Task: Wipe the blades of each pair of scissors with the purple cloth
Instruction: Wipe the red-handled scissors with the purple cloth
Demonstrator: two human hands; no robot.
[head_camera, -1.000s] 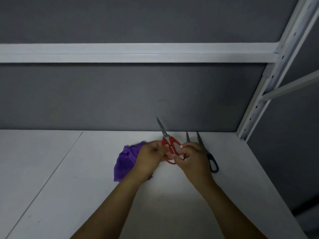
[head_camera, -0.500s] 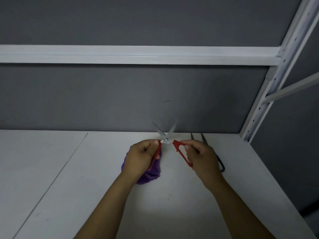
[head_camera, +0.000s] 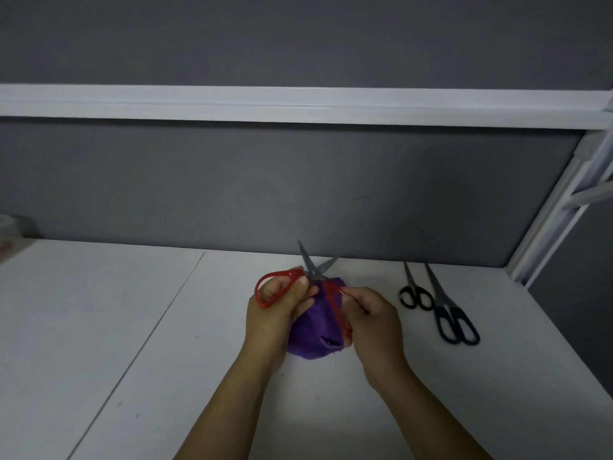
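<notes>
I hold the red-handled scissors (head_camera: 313, 275) above the white table, blades spread in a V and pointing away from me. My left hand (head_camera: 277, 308) grips the left red handle loop. My right hand (head_camera: 373, 318) grips the right handle. The purple cloth (head_camera: 316, 330) lies crumpled on the table between and under my hands, partly hidden by them. Two more pairs lie to the right: small black-handled scissors (head_camera: 414, 293) and larger dark-handled scissors (head_camera: 449, 315), both with blades pointing to the back wall.
The white table (head_camera: 166, 343) has a seam running diagonally on its left. A grey back panel (head_camera: 298, 180) with a white rail closes the far side. A white slotted upright (head_camera: 550, 234) stands at the right corner. A blurred object (head_camera: 10, 227) sits far left.
The handles have spread wider apart and the left loop now stands clear over my left hand. The view has shifted left, so both dark scissors show fully at the right.
</notes>
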